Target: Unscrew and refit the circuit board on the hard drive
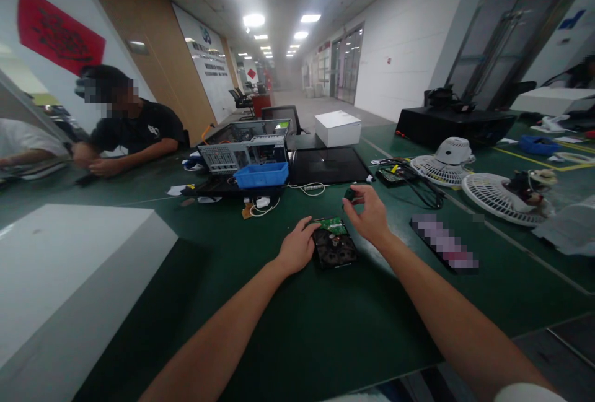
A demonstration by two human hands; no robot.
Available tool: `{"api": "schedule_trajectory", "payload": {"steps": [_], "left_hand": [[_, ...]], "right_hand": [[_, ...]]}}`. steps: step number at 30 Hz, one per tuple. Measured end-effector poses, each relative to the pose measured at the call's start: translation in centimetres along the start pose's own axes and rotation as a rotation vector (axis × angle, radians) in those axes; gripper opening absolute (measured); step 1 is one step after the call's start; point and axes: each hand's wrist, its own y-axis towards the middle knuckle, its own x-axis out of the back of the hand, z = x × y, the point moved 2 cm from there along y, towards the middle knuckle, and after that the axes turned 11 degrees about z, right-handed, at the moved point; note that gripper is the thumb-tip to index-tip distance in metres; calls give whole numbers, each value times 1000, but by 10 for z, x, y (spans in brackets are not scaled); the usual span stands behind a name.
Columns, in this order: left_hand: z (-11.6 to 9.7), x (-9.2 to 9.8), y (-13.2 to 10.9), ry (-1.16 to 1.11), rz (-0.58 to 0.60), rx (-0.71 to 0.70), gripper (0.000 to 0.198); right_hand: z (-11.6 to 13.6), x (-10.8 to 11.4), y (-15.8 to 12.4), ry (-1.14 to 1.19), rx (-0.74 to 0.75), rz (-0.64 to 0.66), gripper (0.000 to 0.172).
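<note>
A hard disk drive (335, 250) lies on the green table top with its green circuit board showing at the far end. At its left edge, my left hand (299, 246) grips the drive, fingers bent over the near-left part of the board. My right hand (369, 213) is raised just above and right of the drive, fingers pinched around a small screwdriver (349, 194) with a dark green handle. Its thin shaft points down toward the drive; the tip is too small to make out clearly.
Behind the drive stand an opened computer case (246, 148), a blue tray (261, 175) and a flat black screen (330, 165). To the right lie a phone (444, 244), a cabled device and white fan parts (499, 197). A white box (83, 266) fills the left. A person (132, 123) sits across.
</note>
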Motion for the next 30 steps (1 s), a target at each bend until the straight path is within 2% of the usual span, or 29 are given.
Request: {"api": "schedule_trajectory", "payload": {"steps": [6, 14, 24, 30], "left_hand": [[1, -2, 1, -10, 8, 2, 51], [2, -1, 1, 4, 10, 6, 50], [0, 0, -1, 1, 8, 1, 51], [0, 0, 0, -3, 7, -1, 50]], "right_hand": [[-2, 2, 2, -9, 52, 26, 35], [-5, -1, 1, -12, 19, -46, 33], [-2, 3, 2, -42, 61, -2, 35], [-2, 1, 1, -25, 48, -22, 34]]}}
